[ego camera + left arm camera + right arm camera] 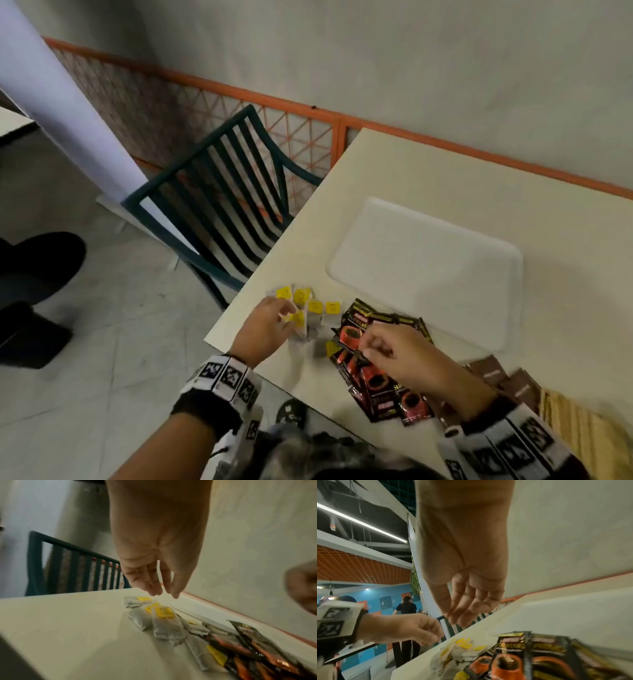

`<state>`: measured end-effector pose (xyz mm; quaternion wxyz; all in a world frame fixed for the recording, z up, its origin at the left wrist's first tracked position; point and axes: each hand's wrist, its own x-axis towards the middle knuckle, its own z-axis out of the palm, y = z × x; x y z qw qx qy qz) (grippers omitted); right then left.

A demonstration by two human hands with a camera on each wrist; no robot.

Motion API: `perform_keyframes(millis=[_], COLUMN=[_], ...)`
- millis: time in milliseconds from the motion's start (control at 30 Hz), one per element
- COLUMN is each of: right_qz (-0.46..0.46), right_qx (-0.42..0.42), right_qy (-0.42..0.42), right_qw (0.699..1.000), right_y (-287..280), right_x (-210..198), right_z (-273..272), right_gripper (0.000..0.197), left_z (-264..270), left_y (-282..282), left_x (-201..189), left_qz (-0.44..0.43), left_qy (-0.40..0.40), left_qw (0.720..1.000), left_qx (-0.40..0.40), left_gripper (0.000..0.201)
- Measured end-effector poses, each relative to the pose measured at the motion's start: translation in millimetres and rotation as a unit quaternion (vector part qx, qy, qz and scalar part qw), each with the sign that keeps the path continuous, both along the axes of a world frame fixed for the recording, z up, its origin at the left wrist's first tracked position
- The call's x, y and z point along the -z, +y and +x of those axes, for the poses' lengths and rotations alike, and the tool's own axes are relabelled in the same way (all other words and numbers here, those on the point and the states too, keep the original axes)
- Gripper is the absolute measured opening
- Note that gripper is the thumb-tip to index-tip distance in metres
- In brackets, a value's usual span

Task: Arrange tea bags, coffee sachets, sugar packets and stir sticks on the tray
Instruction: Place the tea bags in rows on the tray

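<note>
An empty white tray (428,274) lies on the cream table (411,171). Near the table's left front edge is a cluster of tea bags with yellow tags (310,310) (164,626) (458,654). My left hand (277,318) (161,593) hovers just above them, fingers hanging straight and holding nothing. To the right lies a pile of black and red coffee sachets (380,383) (240,649) (530,655). My right hand (383,346) (458,616) is over that pile, fingers loosely curled, nothing visible in them. Brown sugar packets (493,373) lie further right.
A dark green slatted chair (219,192) stands against the table's left edge. An orange-framed lattice barrier (239,113) and a grey wall run behind. Pale wooden slats (575,431) show at the lower right. Another person's dark shoe (37,267) is on the floor at left.
</note>
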<state>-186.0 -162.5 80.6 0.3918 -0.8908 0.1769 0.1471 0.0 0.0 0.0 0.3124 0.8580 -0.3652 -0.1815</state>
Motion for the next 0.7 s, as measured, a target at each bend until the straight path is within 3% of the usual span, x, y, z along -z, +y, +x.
perform_keyframes(millis=[100,200,367,433,500,567,700], right_qz=[-0.047,-0.111,-0.160,-0.180,-0.194,-0.206,-0.208], right_qx=[0.039,0.038,0.078,0.082,0.090,0.090,0.087], right_qy=[-0.032,-0.026,-0.022,-0.003,0.021,0.047,0.058], right_qw=[0.998,0.993,0.984,0.980,0.977,0.973,0.973], right_y=[7,13,15,17,18,20,25], right_x=[23,48,71,76,78,83,92], right_z=[46,78,101,106,112,118,123], right_gripper=[0.017,0.024,0.029,0.034,0.042,0.047,0.043], left_z=[19,26,41,46,53,59,77], left_y=[-15,-20,-23,-21,-18,-14,-8], left_x=[12,21,17,11,3,-3,-3], left_qz=[0.094,0.159,0.148,0.101,0.046,0.010,-0.023], left_qy=[-0.022,-0.080,-0.137,-0.079,0.038,0.136,0.202], left_qw=[0.995,0.978,0.960,0.971,0.983,0.980,0.976], left_qx=[0.033,0.111,0.195,0.202,0.173,0.143,0.078], left_gripper=[0.033,0.040,0.038,0.030,0.014,0.020,0.017])
